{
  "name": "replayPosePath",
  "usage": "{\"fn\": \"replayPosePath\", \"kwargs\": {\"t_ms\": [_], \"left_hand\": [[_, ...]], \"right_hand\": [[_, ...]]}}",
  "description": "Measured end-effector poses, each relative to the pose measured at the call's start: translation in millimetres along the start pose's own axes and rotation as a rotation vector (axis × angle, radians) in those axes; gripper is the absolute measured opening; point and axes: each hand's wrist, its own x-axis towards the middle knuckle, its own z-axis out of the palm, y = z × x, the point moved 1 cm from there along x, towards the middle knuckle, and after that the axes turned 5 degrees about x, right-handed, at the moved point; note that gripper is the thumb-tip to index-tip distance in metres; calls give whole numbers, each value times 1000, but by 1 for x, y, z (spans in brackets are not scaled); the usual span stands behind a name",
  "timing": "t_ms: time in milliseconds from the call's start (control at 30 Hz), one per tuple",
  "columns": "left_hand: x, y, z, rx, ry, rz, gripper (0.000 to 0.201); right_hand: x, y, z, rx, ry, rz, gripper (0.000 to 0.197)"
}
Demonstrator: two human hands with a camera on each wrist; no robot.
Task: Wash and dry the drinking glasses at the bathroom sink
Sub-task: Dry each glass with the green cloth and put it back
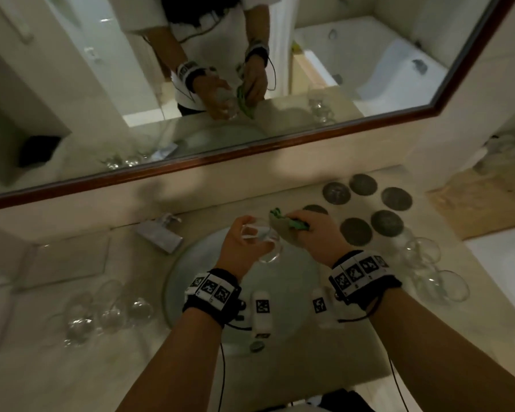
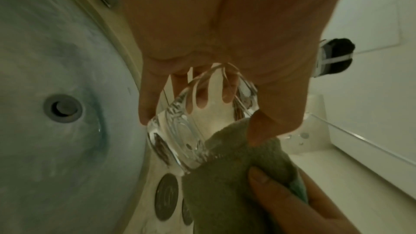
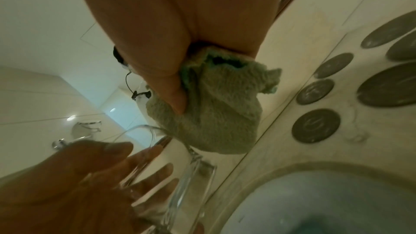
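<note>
My left hand (image 1: 244,248) grips a clear drinking glass (image 1: 262,242) over the round sink (image 1: 191,281), fingers and thumb wrapped round its wall. In the left wrist view the glass (image 2: 180,131) lies tilted, its thick base toward the counter. My right hand (image 1: 312,233) holds a bunched grey-green cloth (image 1: 283,226) with a green edge and presses it against the glass. The cloth (image 2: 225,175) covers the side of the glass near the base. In the right wrist view the cloth (image 3: 216,109) is pinched between thumb and fingers above the glass (image 3: 180,184).
Several clear glasses (image 1: 107,313) stand on the counter left of the sink, two more glasses (image 1: 428,263) on the right. Several dark round coasters (image 1: 366,203) lie at the back right. The faucet (image 1: 161,233) sits behind the sink, below a framed mirror (image 1: 250,144).
</note>
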Motion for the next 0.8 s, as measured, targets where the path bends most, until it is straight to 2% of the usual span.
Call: {"fn": "replayPosePath", "kwargs": {"t_ms": [133,300,433,533,633,700,800], "left_hand": [[-5,-7,-46,-140,59,-58,60],[-9,-24,-77,-228,140,-101,61],[-13,-29,-81,-154,115,-107,52],[-16,-28,-75,-70,86,-113,67],[-18,-24,-68,-13,112,-118,84],[-21,-20,-64,19,158,-125,86],[-25,-16,-59,40,215,-139,79]], "right_hand": [[12,-25,48,-14,-24,-40,43],[21,-43,81,25,-42,-18,42],[21,-48,90,47,-62,10,36],[20,-46,89,75,-54,10,32],[21,-39,85,81,-85,15,33],[21,-33,82,79,-119,17,36],[20,-25,74,105,-171,-5,37]]}}
